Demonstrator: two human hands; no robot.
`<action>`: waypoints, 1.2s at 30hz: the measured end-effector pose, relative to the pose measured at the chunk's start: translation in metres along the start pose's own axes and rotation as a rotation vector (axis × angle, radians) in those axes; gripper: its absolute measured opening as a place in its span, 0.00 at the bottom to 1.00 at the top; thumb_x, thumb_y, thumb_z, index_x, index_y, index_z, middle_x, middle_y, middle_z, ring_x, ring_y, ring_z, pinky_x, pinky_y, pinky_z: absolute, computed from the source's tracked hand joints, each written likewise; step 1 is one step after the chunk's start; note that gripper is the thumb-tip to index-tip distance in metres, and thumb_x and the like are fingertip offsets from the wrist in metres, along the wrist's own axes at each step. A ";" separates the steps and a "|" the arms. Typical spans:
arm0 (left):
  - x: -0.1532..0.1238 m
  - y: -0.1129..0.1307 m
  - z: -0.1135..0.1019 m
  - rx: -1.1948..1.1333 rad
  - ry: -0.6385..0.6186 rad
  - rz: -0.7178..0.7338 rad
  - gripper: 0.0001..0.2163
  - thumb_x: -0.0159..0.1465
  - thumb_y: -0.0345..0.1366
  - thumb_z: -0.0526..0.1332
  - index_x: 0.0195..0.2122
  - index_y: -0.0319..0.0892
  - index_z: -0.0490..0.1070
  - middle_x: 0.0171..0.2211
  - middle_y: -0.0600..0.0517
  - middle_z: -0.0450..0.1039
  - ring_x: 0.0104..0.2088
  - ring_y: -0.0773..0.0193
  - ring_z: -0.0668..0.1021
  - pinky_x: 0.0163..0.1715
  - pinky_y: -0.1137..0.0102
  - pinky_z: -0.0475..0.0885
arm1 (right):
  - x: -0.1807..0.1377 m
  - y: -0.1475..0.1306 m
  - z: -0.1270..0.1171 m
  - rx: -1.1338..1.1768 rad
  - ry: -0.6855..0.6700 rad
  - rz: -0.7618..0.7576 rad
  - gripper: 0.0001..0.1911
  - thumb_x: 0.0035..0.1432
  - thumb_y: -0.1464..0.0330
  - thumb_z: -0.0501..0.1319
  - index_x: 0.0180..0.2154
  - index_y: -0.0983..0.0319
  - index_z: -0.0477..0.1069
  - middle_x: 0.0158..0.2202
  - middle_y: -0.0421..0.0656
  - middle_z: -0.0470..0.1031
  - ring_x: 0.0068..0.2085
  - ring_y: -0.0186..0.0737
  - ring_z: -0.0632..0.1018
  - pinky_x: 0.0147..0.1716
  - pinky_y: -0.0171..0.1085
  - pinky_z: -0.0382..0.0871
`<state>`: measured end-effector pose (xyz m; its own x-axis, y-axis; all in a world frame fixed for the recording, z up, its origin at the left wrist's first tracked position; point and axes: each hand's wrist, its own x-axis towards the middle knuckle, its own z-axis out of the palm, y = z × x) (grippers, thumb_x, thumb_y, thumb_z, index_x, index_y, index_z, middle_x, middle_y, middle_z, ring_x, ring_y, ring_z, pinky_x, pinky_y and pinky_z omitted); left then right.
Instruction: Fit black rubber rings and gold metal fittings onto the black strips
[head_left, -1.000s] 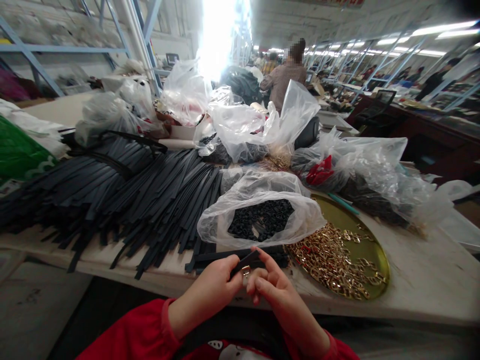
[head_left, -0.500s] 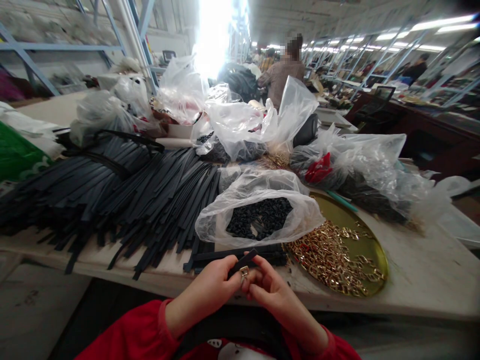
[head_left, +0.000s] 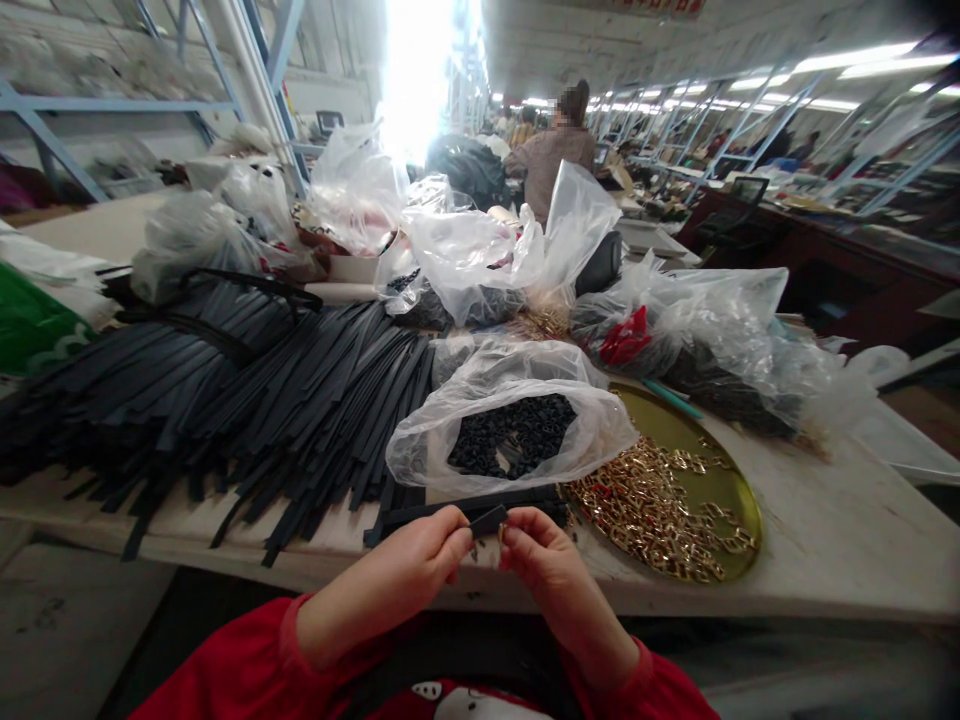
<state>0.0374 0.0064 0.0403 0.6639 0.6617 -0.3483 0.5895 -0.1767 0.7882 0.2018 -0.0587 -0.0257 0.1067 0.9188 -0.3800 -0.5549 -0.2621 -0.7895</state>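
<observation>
My left hand is closed on a dark strap, whose short end sticks out toward the right. My right hand pinches a small gold buckle right by that strap end; whether the strap passes through it I cannot tell. Just beyond my hands, more dark straps lie flat along the table's front edge. An open clear plastic bag behind them holds many small black loops. On the right, a round gold tray carries a heap of gold buckles.
Long dark straps are piled across the left of the table, some ends overhanging its edge. Clear plastic bags crowd the back, and one with a red piece sits at the right. A person stands farther off.
The buckle has gone from the middle of the strap between my fingers to the strap's end, now in my right fingertips. My hands have moved slightly apart. The view has shifted a little.
</observation>
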 end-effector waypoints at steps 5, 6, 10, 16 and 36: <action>-0.003 -0.005 0.006 0.118 0.057 0.055 0.11 0.62 0.37 0.47 0.27 0.42 0.65 0.24 0.56 0.66 0.26 0.67 0.68 0.25 0.75 0.58 | -0.006 -0.002 0.014 0.348 0.078 0.133 0.15 0.39 0.70 0.71 0.31 0.61 0.70 0.27 0.34 0.72 0.24 0.25 0.73 0.26 0.26 0.70; -0.003 -0.007 0.009 0.129 0.073 0.072 0.11 0.62 0.37 0.47 0.27 0.42 0.65 0.25 0.55 0.67 0.27 0.66 0.69 0.26 0.75 0.58 | -0.007 -0.001 0.017 0.372 0.076 0.138 0.14 0.39 0.70 0.70 0.31 0.61 0.70 0.27 0.34 0.72 0.23 0.24 0.73 0.25 0.26 0.70; -0.002 -0.012 0.019 0.150 0.101 0.108 0.12 0.63 0.36 0.47 0.28 0.42 0.67 0.28 0.53 0.70 0.29 0.65 0.70 0.29 0.75 0.60 | -0.006 0.006 0.019 0.399 0.087 0.117 0.12 0.42 0.69 0.69 0.31 0.61 0.71 0.26 0.34 0.72 0.22 0.23 0.72 0.23 0.24 0.69; -0.004 -0.013 0.017 0.115 0.114 0.102 0.12 0.62 0.36 0.47 0.27 0.42 0.67 0.28 0.53 0.70 0.30 0.64 0.71 0.29 0.75 0.61 | -0.002 0.012 0.018 0.256 0.132 0.065 0.14 0.42 0.68 0.69 0.34 0.61 0.71 0.27 0.35 0.72 0.22 0.25 0.71 0.23 0.26 0.67; 0.015 0.001 0.023 -0.642 -0.057 -0.203 0.09 0.54 0.41 0.55 0.27 0.40 0.60 0.20 0.58 0.66 0.17 0.75 0.64 0.16 0.79 0.58 | -0.006 0.012 0.022 -0.036 -0.041 -0.096 0.10 0.54 0.61 0.58 0.28 0.62 0.65 0.22 0.36 0.68 0.23 0.31 0.68 0.24 0.31 0.61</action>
<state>0.0581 -0.0009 0.0241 0.6028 0.5934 -0.5335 0.3266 0.4265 0.8434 0.1762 -0.0606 -0.0221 0.1239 0.9512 -0.2827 -0.5138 -0.1822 -0.8384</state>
